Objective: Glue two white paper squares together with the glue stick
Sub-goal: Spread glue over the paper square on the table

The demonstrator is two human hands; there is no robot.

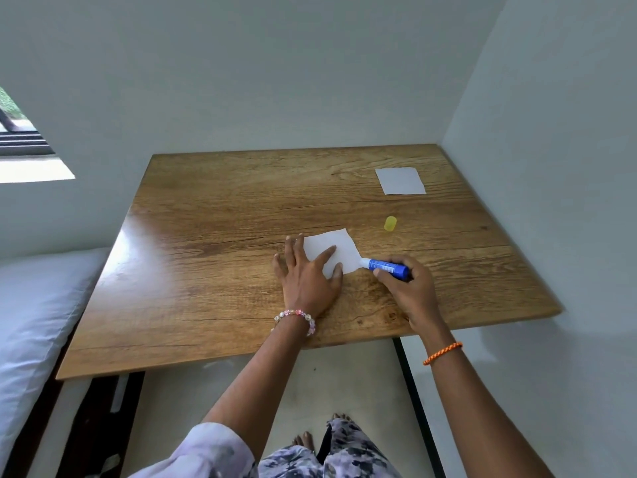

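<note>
Left hand (306, 276) flat, fingers spread, pinning near white paper square (336, 250) to wooden table (213, 257). Right hand (406, 284) closed around blue glue stick (387, 266), tip at square's right corner. Second white paper square (400, 181) well apart, far right. Risk: corner lifting or creasing under sideways drag.

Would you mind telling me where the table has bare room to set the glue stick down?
The table's left half is bare. A free strip also lies between the far paper square and the yellow cap. It is crowded around the near paper square, left hand and right hand.
</note>
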